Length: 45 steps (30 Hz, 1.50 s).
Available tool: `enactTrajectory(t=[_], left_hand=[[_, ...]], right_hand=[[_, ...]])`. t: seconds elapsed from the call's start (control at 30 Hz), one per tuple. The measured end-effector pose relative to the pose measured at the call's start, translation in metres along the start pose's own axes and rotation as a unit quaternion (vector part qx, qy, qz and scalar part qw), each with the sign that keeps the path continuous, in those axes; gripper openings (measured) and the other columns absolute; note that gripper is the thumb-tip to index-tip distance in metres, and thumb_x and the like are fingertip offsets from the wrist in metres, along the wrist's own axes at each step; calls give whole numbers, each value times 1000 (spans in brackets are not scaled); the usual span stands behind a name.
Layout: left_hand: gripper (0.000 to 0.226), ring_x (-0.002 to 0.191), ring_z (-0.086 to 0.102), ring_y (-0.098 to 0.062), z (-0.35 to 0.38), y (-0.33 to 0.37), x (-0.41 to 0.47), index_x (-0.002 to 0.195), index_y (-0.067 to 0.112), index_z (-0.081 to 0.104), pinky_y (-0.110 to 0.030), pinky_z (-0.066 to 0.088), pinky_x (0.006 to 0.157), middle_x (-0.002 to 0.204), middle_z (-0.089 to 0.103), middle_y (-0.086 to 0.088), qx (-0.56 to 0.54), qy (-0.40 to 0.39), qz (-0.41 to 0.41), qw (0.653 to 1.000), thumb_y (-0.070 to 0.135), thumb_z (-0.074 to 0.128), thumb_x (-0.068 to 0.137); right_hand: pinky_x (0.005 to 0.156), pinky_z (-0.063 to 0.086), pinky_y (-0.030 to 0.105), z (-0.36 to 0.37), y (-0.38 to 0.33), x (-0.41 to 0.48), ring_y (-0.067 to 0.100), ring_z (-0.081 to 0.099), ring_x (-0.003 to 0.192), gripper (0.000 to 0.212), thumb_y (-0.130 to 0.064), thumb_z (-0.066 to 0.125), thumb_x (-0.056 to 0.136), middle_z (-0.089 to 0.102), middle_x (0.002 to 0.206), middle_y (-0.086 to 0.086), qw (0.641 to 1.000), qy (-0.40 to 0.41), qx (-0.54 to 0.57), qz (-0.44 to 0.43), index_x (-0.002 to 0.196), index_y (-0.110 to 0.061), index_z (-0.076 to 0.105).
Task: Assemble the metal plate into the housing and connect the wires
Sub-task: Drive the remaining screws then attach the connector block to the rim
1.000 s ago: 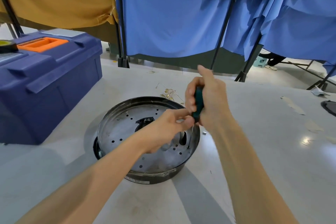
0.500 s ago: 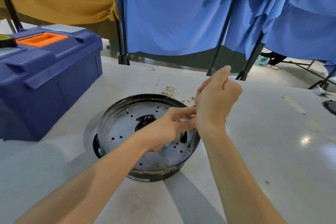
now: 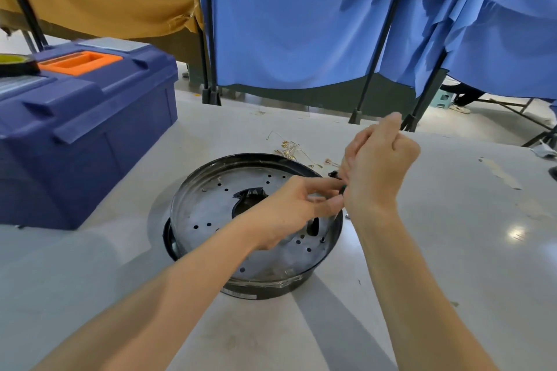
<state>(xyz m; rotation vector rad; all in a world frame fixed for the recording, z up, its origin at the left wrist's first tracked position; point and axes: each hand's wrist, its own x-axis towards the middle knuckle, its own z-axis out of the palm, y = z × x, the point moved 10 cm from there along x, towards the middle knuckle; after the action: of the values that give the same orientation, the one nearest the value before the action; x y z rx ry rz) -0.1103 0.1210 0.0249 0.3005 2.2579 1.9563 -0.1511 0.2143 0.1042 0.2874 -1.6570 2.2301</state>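
Observation:
A round perforated metal plate (image 3: pixel 211 208) lies inside a black circular housing (image 3: pixel 271 289) on the white table. My right hand (image 3: pixel 376 172) is closed around a green-handled screwdriver, mostly hidden by the palm; only a dark bit of handle (image 3: pixel 342 188) shows, and the thin shaft runs down to the plate near its right rim. My left hand (image 3: pixel 289 214) reaches over the plate and pinches the shaft just below the handle. Thin wires with gold terminals (image 3: pixel 289 150) lie on the table behind the housing.
A big blue toolbox (image 3: pixel 84 135) with an orange handle recess stands at the left, a roll of tape (image 3: pixel 15 65) on its lid. Blue and tan cloth screens on black stands close off the far edge. Tape scraps lie at the right.
My right hand has turned on the screwdriver, so its green handle, plain a second ago, is now mostly hidden. Both hands sit slightly farther right. The plate and housing have not moved.

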Motion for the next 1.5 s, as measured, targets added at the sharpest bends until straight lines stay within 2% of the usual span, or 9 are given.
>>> enactTrajectory(t=[0.1,0.37,0.5,0.7,0.83,0.93,1.27,1.37,1.5], left_hand=[[32,87,65,7,3,-2,1,129,13,61,-11,48,80,119,69,-1,-3,-6,-5,1000,16,53,98],[24,112,57,2,-7,-1,-2,104,39,70,-22,36,93,113,69,8,15,18,-5,1000,24,51,100],[24,116,59,-22,-11,0,0,114,34,66,-40,35,111,122,64,-12,-35,22,19,999,21,58,96],[27,102,64,-3,-3,5,3,108,35,68,-28,44,96,102,73,7,-9,4,39,999,15,54,97],[22,110,58,8,-1,1,4,110,31,67,-25,35,103,108,71,15,-27,-1,10,1000,22,48,101],[24,120,54,1,1,-2,4,116,25,66,-25,32,105,117,69,11,-10,-13,7,1000,23,47,102],[28,103,64,-2,-5,5,1,103,42,69,-28,45,89,103,73,13,-23,11,39,999,18,56,97],[26,117,59,-7,-7,-1,3,119,30,65,-35,39,106,114,71,6,-22,14,18,999,19,52,100],[23,108,57,9,-2,-3,2,115,32,65,-13,42,90,114,70,15,-14,-9,-4,1000,23,49,101]], right_hand=[[43,30,21,-12,-6,-12,17,35,31,71,-22,30,103,39,34,-2,998,48,-16,-37,34,-21,43],[35,32,19,59,13,-10,19,31,28,64,-31,44,99,39,34,7,908,-371,15,194,40,-9,45],[35,19,14,49,14,4,14,19,26,66,-22,37,104,27,31,1,965,-230,22,123,38,-13,37],[38,34,23,6,-12,-13,11,39,30,71,-27,31,104,40,33,2,993,38,-79,-77,35,-18,46],[37,29,21,44,14,-1,17,31,30,65,-38,44,99,38,36,5,938,-275,82,194,40,-12,46],[30,21,16,61,9,-12,13,24,23,68,-34,41,102,31,30,1,873,-413,122,228,37,-13,39],[43,38,23,20,-14,-8,15,42,29,75,-27,29,105,42,31,-1,992,23,-88,-87,32,-18,44],[39,32,20,32,7,2,17,34,29,66,-28,40,101,40,34,2,993,-112,1,37,35,-18,46],[31,28,15,67,18,-17,14,28,24,66,-35,43,99,34,30,3,862,-427,124,243,37,-12,42]])
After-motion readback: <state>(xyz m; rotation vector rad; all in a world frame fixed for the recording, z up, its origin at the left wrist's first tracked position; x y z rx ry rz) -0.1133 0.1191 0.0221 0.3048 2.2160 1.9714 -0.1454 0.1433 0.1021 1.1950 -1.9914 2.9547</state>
